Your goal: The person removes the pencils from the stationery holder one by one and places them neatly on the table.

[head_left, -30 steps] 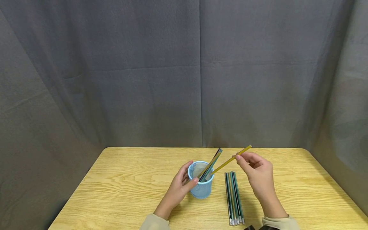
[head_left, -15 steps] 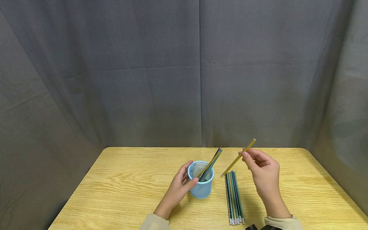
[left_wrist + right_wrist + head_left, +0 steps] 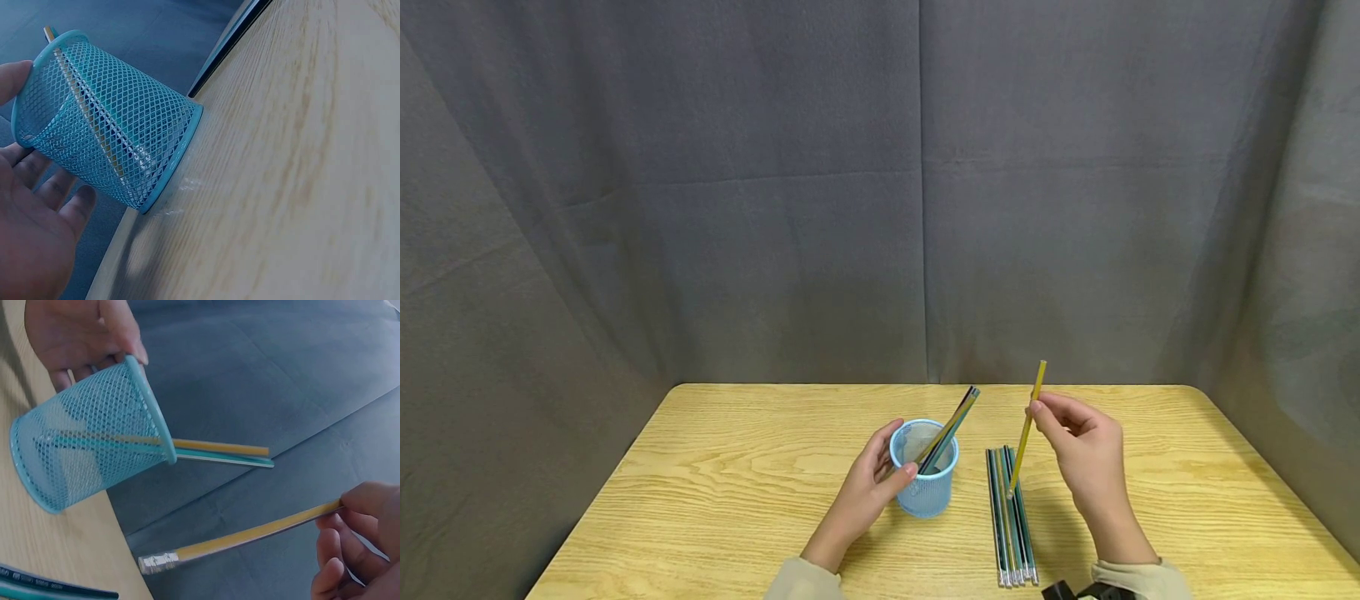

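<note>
A light-blue mesh pencil cup (image 3: 925, 498) stands upright on the table. My left hand (image 3: 868, 492) holds it from the left, thumb at the rim. Inside lean several pencils (image 3: 951, 427), tilted to the right, yellow, dark and green. My right hand (image 3: 1086, 454) pinches a yellow pencil (image 3: 1027, 431) near its upper part. In the right wrist view the held yellow pencil (image 3: 244, 536) has its silver ferrule end away from the hand. That lower end hangs over a row of pencils (image 3: 1011, 525) lying side by side; whether it touches them I cannot tell.
The wooden table (image 3: 737, 483) has a light grain and rounded far corners. Grey curtains (image 3: 775, 250) hang behind it and along both sides. A small black object (image 3: 1078, 592) shows at the right sleeve.
My right hand has drawn the yellow pencil away from the cup to the right and turned it steeper, its lower end now over the row. The left hand and cup have stayed put.
</note>
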`<state>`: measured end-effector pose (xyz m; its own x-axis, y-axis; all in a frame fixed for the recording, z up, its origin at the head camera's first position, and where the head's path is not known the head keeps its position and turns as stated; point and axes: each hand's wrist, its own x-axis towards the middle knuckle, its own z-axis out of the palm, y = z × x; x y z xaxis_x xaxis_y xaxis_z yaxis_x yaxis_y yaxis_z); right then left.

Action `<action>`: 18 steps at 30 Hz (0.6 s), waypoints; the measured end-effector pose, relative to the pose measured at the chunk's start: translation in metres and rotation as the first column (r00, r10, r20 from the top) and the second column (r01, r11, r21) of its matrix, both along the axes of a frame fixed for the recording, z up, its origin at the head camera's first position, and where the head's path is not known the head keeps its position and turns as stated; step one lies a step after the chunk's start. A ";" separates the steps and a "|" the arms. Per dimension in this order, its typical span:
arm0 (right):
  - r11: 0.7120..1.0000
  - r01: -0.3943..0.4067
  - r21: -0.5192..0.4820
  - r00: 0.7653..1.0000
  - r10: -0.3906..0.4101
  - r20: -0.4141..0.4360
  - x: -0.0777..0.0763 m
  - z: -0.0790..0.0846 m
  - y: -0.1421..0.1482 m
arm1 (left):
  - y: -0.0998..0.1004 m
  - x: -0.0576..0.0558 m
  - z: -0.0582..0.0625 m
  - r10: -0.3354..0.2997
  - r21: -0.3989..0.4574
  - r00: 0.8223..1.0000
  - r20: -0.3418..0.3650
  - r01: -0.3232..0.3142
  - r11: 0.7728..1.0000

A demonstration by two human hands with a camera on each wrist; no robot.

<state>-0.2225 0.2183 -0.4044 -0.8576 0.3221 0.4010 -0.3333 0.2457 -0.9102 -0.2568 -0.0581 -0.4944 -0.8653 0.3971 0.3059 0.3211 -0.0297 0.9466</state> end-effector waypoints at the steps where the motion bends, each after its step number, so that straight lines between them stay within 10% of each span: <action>1: 1.000 0.004 0.015 1.000 -0.004 0.007 -0.001 -0.002 0.001 | 0.000 0.000 0.000 0.000 -0.001 1.000 0.000 0.000 1.000; 18: 0.986 0.042 0.159 0.985 -0.067 0.160 -0.006 -0.016 0.007 | 0.000 0.000 0.001 0.010 -0.010 1.000 0.008 -0.010 1.000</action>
